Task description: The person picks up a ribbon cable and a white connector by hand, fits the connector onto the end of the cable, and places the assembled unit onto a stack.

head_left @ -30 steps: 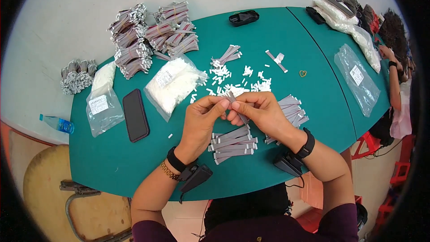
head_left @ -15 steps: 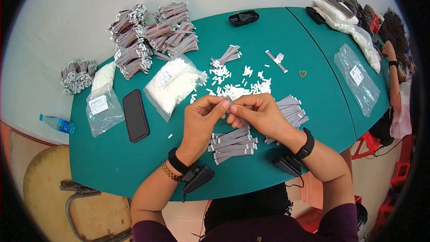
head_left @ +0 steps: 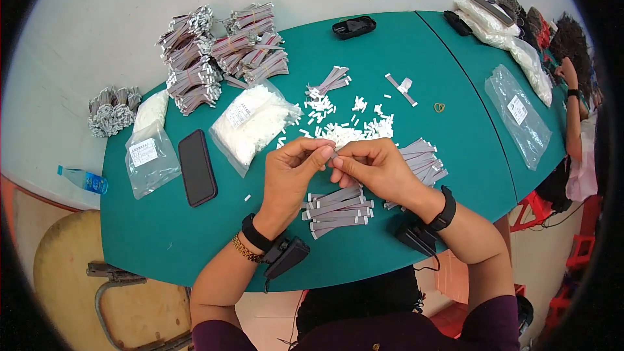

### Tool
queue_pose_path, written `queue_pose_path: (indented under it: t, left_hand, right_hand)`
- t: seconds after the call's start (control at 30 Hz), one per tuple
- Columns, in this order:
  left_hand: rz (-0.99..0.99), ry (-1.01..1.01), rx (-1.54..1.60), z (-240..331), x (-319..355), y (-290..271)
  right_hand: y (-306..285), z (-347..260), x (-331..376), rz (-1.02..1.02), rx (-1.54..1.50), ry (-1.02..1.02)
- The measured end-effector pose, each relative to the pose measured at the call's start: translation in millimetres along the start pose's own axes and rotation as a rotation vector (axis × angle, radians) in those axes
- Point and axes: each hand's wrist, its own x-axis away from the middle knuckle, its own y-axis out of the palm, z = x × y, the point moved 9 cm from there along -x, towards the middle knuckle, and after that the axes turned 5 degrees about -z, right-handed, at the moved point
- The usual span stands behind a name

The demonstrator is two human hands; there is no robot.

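My left hand (head_left: 286, 179) and my right hand (head_left: 377, 168) meet over the table, thumbs and fingertips pinched on a grey flat ribbon cable (head_left: 334, 154). Most of that cable is hidden by the fingers, and I cannot make out its end. Just beyond the fingertips lies a heap of small white connector pieces (head_left: 346, 134). Below my hands is a stack of grey ribbon cables (head_left: 338, 213) with white ends. A second cable pile (head_left: 424, 161) lies beside my right hand, partly covered by it.
Bundled cables (head_left: 192, 78) are heaped at the back left. A bag of white pieces (head_left: 250, 123), a phone (head_left: 197, 168) and another bag (head_left: 151, 153) lie left on the green table (head_left: 260, 257). A clear bag (head_left: 518, 117) lies right; another person's arm (head_left: 572, 110) shows beyond.
Both hands stay nearly in place, with slight shifts of the fingers. Less of the grey ribbon cable shows between and below the fingers now.
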Motion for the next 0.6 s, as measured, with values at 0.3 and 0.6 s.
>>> queue_pose_path:
  t: [0.3,0.6]
  left_hand:
    - [-0.002,-0.026,0.025,-6.3,-0.2,-4.0]
    - [-0.024,-0.069,0.037,-8.6,1.3,0.4]
  right_hand:
    - [0.7,-1.3,-0.5,-0.011,0.020,0.004]
    - [-0.6,-9.2,1.0,0.016,0.017,-0.073]
